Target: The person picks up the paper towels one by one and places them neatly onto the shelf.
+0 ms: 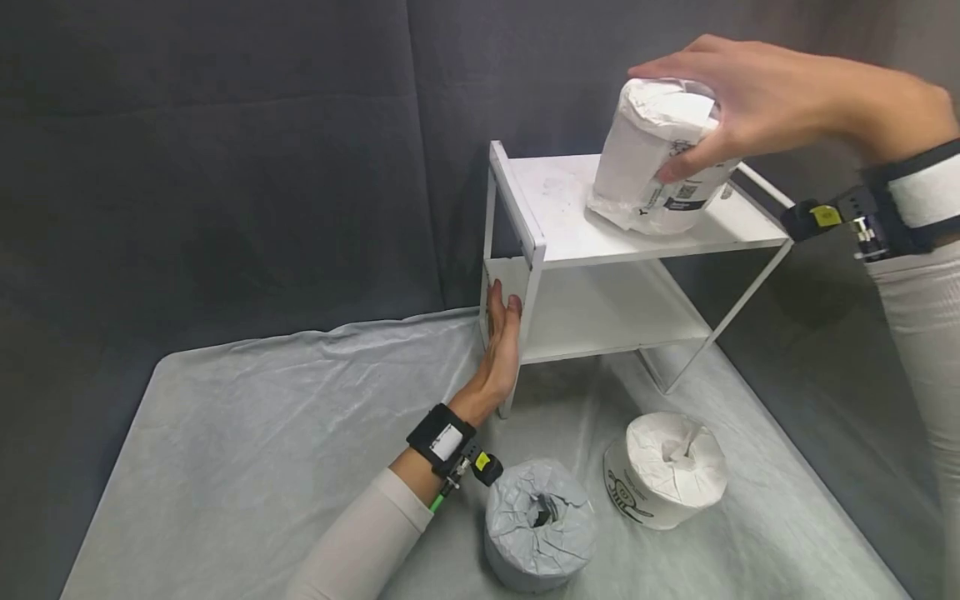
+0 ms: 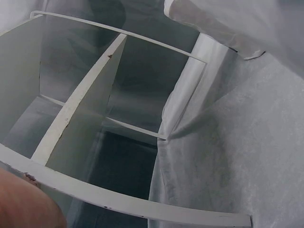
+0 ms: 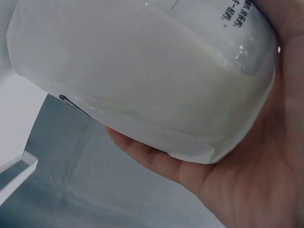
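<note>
In the head view my right hand point(image 1: 757, 104) grips a white wrapped paper roll point(image 1: 637, 162) from above, thumb on the near side and fingers over its top. The roll leans slightly, its lower end close over the top board of a white two-tier shelf point(image 1: 558, 196). Dark print and a code show on its clear wrapping. The right wrist view shows the roll point(image 3: 142, 90) filling the palm of the hand point(image 3: 261, 185). My left hand point(image 1: 498, 354) rests against the shelf's left side frame, fingers straight and pointing up. Part of that hand point(image 2: 28, 204) shows beside the frame bar point(image 2: 123, 199).
On the grey cloth point(image 1: 300, 450) in front of the shelf stand a grey-wrapped roll point(image 1: 517, 533) and a white paper-wrapped roll point(image 1: 637, 483) with dark print. The shelf's lower board point(image 1: 600, 317) lies under the top one. A dark curtain point(image 1: 225, 167) hangs behind.
</note>
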{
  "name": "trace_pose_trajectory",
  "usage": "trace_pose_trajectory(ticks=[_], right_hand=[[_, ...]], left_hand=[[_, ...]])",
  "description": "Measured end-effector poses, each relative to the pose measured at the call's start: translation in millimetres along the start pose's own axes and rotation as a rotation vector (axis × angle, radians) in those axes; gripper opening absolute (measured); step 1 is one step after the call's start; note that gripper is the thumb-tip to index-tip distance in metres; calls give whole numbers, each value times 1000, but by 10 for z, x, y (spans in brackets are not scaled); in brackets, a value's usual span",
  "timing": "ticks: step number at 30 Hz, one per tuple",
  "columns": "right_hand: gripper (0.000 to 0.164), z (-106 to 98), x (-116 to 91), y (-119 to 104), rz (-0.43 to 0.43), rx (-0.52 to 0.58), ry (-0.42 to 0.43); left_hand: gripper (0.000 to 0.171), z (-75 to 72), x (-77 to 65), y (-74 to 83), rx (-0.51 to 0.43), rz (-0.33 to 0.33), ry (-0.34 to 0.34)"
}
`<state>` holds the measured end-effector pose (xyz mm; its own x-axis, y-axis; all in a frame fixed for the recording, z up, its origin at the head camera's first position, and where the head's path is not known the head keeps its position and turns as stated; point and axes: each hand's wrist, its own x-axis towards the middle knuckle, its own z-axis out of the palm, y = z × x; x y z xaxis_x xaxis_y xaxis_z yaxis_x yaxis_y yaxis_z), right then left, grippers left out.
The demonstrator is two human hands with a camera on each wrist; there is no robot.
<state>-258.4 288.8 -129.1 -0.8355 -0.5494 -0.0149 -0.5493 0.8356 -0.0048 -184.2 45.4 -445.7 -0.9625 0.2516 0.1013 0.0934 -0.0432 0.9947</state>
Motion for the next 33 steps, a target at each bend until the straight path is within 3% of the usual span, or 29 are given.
trace_pose_trajectory(ticks=[6,23,33], right_hand=[[106,27,173,-107,-42,34,-11],[110,70,456,-254,-18,91,-54],[108,71,583,-343,-2,121,-138]], left_hand=[[76,-11,-2,5,17,-4,5],[80,29,5,-11,14,-6,-9],[78,31,-6,-8,3,-9,-11]])
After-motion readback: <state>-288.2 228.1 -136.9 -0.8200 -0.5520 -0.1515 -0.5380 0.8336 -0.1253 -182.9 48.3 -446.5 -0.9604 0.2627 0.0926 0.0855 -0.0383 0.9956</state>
